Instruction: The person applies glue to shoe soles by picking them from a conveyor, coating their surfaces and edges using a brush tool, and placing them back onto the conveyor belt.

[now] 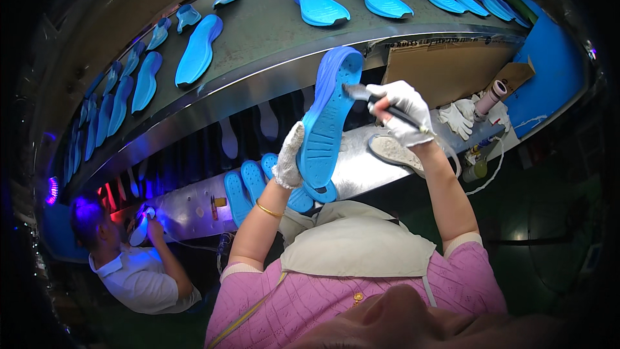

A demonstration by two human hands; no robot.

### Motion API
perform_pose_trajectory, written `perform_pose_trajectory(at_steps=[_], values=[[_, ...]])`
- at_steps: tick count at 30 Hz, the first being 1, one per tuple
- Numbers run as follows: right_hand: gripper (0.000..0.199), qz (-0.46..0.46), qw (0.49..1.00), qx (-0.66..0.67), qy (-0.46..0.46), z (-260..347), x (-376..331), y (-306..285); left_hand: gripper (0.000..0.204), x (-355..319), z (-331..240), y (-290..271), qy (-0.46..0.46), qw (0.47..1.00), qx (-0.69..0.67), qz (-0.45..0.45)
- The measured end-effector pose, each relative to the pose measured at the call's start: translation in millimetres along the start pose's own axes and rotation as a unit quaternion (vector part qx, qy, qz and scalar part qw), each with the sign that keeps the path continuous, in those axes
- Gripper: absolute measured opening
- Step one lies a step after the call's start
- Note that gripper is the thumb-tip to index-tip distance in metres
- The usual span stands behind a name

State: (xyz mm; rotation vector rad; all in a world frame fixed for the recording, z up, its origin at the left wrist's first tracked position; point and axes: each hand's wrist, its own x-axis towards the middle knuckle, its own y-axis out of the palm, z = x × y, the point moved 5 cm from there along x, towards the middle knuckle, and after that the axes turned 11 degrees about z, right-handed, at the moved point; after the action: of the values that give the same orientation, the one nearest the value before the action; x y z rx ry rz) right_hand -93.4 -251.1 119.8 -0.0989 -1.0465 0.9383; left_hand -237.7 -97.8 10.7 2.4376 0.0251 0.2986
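My left hand (290, 158), in a white glove, grips a blue shoe sole (323, 132) by its lower left side. The sole is held upright, its pitted and grooved face toward me and its rim tinted violet near the top. In my right hand (405, 111), also gloved, is a brush (387, 106) with a dark handle; a bare fingertip shows through the glove. The bristles touch or nearly touch the sole near its upper right edge. Below my left hand, several blue soles (254, 179) lie on the metal bench (361, 171). A pale, crusted sole-shaped piece (392, 150) rests below my right hand.
Beyond the bench runs a dark conveyor belt (258, 22) carrying blue soles (318, 3) and smaller blue pieces. Cardboard (445, 64), loose white gloves (457, 118) and a pink bottle (491, 97) stand at right. At lower left, a co-worker (139, 265) handles another sole.
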Motion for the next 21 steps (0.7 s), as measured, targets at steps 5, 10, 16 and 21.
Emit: perform_pose_trajectory(at_steps=[5, 10, 16, 21], values=[[0.015, 0.097, 0.994, 0.053, -0.004, 17, 5, -1, 0.063, -4, -12, 2, 0.014, 0.998, -0.049, 0.025], [0.017, -0.114, 0.993, 0.006, -0.025, 8, 27, 5, 0.071, 8, -14, 29, 0.018, 0.997, -0.058, 0.046], [0.019, 0.042, 0.994, 0.087, -0.048, 48, 6, 49, 0.084, 20, -58, 32, 0.089, 0.988, -0.082, 0.096], [0.021, -0.135, 0.945, 0.297, -0.023, 43, 9, 19, 0.092, 69, -143, 13, 0.145, 0.973, -0.171, 0.055]])
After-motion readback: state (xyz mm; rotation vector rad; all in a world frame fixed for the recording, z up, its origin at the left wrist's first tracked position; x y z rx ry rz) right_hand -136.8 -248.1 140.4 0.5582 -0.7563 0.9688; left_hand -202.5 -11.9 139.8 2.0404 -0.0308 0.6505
